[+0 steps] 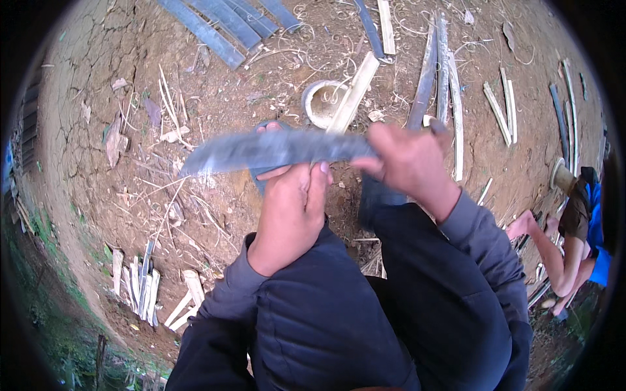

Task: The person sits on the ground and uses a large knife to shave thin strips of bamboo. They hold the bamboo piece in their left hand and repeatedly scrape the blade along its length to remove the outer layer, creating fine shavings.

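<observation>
My right hand [412, 163] is wrapped round the handle of a machete [267, 151], whose broad grey blade points left and is smeared by motion. The blade passes just above my left hand [290, 208], which is closed with its thumb pressed along the near end of a pale split bamboo strip [356, 91]. That strip slants away to the upper right, crossing a short hollow bamboo section [308, 103] standing on the ground. Part of the strip is hidden behind the blade, so I cannot tell whether the edge touches it.
Dark bamboo slats [208, 36] lie at the far left, with longer strips [455, 117] to the right. Split pieces [140, 287] are piled at the lower left. Curled shavings litter the dirt. At the right edge another person [567, 254] crouches. My sandalled foot [257, 176] is close beneath the blade.
</observation>
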### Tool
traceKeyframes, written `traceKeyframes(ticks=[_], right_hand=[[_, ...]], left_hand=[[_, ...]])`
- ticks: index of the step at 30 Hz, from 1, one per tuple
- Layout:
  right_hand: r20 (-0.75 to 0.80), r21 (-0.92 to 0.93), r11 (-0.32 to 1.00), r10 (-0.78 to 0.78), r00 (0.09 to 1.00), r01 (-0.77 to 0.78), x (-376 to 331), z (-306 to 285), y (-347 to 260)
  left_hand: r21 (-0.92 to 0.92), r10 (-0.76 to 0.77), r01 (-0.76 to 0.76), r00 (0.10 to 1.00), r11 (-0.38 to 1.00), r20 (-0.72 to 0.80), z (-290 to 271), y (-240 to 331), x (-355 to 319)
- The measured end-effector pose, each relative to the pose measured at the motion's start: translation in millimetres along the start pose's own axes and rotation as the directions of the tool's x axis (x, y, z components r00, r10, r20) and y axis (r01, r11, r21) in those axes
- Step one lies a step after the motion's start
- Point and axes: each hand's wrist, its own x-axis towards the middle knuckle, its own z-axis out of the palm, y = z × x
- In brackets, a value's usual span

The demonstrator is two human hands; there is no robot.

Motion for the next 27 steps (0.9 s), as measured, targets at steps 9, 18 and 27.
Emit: traceKeyframes(ticks=[9, 18, 27], right_hand=[[0.055, 0.126, 0.976, 0.173, 0.983, -0.179, -14.5, -5.3, 11.8], [-0.014, 0.278, 0.718, 0.667, 0.745, -0.638, -14.0, 1.7, 64.5], [-0.012, 0.199, 0.95, 0.247, 0.969, -0.239, -17.1, -13.2, 5.8]], left_hand=[[-0.257, -0.185, 0.204, 0.978, 0.945, 0.098, -2.8, 11.4, 6.5], [-0.235, -0.185, 0.201, 0.979, 0.951, 0.091, 0.6, -3.8, 9.5], [-0.524, -0.322, 0.401, 0.916, 0.752, 0.239, 4.8, -1.9, 22.5]])
